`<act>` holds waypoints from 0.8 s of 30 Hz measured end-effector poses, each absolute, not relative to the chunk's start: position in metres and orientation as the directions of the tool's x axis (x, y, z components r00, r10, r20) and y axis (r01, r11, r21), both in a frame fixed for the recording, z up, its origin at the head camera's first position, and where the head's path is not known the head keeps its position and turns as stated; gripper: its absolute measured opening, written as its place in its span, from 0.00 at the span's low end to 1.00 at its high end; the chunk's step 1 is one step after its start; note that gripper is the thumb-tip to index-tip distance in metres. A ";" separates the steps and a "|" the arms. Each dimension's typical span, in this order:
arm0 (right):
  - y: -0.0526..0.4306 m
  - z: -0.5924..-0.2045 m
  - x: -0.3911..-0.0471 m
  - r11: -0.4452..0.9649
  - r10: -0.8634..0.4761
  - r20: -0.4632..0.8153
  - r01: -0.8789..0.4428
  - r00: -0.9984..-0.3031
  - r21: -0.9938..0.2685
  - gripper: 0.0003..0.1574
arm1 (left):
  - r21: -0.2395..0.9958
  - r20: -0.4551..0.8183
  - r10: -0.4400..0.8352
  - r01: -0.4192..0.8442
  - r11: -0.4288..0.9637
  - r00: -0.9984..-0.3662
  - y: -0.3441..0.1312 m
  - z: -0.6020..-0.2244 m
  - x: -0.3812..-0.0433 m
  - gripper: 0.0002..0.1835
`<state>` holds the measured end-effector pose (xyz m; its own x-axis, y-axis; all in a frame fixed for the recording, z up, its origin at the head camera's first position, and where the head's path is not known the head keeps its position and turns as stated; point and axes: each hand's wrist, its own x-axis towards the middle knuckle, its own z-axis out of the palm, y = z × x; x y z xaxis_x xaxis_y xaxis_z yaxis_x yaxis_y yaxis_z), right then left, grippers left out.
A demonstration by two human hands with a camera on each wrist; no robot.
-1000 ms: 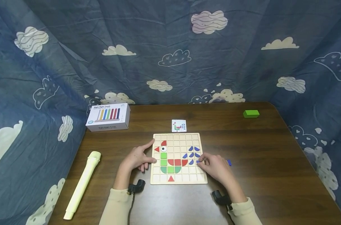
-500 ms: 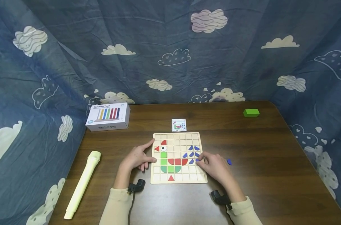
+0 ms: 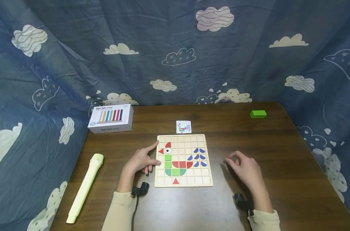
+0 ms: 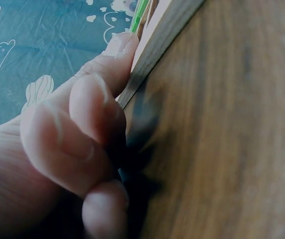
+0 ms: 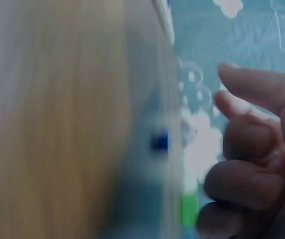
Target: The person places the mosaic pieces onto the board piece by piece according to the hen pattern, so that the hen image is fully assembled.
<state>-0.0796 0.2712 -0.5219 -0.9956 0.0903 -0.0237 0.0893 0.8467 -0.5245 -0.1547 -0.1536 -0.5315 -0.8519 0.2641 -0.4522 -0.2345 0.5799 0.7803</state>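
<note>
A square wooden grid board [image 3: 198,180] lies on the table, bearing red, green and blue flat pieces in a bird shape. My left hand [image 3: 140,161] steadies its left side, index finger stretched to the edge and thumb against the rim; the left wrist view shows the thumb [image 4: 120,47] at the board's side. Several blue leaf-shaped pieces [image 3: 203,164] sit in cells on the right. My right hand [image 3: 245,168] is off the board to the right, fingers loosely curled and holding nothing. A loose blue piece [image 5: 161,142] lies near it, hidden behind the hand in the head view.
A small picture card [image 3: 183,127] of the bird lies behind the board. On the left stand a white box [image 3: 111,118] with a bead-rack picture and a pale yellow stick [image 3: 85,189]. A green block [image 3: 258,114] is at the back right.
My right hand has let go of the blue piece at the board's right edge, now in its cell, and moved right over the loose blue piece. My left hand has stayed in place.
</note>
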 end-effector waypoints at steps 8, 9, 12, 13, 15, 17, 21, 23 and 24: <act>0.307 -0.525 -0.060 0.869 0.040 -0.196 0.131 -0.980 -0.476 0.31 | 0.779 -0.458 0.267 -0.238 0.580 -0.848 -0.154 -0.533 -0.156 0.54; 0.308 -0.526 -0.060 0.871 0.040 -0.194 0.129 -0.980 -0.475 0.30 | 0.779 -0.457 0.267 -0.237 0.580 -0.848 -0.154 -0.533 -0.156 0.54; 0.307 -0.528 -0.060 0.874 0.052 -0.168 0.126 -0.984 -0.469 0.26 | 0.774 -0.456 0.265 -0.232 0.589 -0.850 -0.154 -0.533 -0.156 0.54; 0.306 -0.529 -0.060 0.876 0.060 -0.157 0.127 -0.986 -0.465 0.26 | 0.773 -0.456 0.265 -0.230 0.591 -0.850 -0.154 -0.533 -0.156 0.54; 0.303 -0.529 -0.061 0.880 0.074 -0.134 0.128 -0.988 -0.458 0.24 | 0.772 -0.455 0.267 -0.227 0.593 -0.850 -0.154 -0.533 -0.156 0.54; 0.299 -0.529 -0.064 0.886 0.083 -0.108 0.123 -0.991 -0.448 0.22 | 0.774 -0.452 0.268 -0.225 0.591 -0.851 -0.154 -0.533 -0.156 0.53; 0.290 -0.529 -0.068 0.893 0.066 -0.063 0.088 -0.996 -0.442 0.14 | 0.776 -0.453 0.268 -0.229 0.587 -0.850 -0.154 -0.533 -0.156 0.53; 0.284 -0.529 -0.070 0.896 0.043 -0.042 0.057 -0.998 -0.440 0.12 | 0.775 -0.453 0.266 -0.229 0.589 -0.851 -0.154 -0.533 -0.156 0.54; 0.282 -0.530 -0.072 0.898 0.031 -0.031 0.041 -0.999 -0.437 0.11 | 0.774 -0.453 0.263 -0.229 0.590 -0.852 -0.154 -0.533 -0.156 0.54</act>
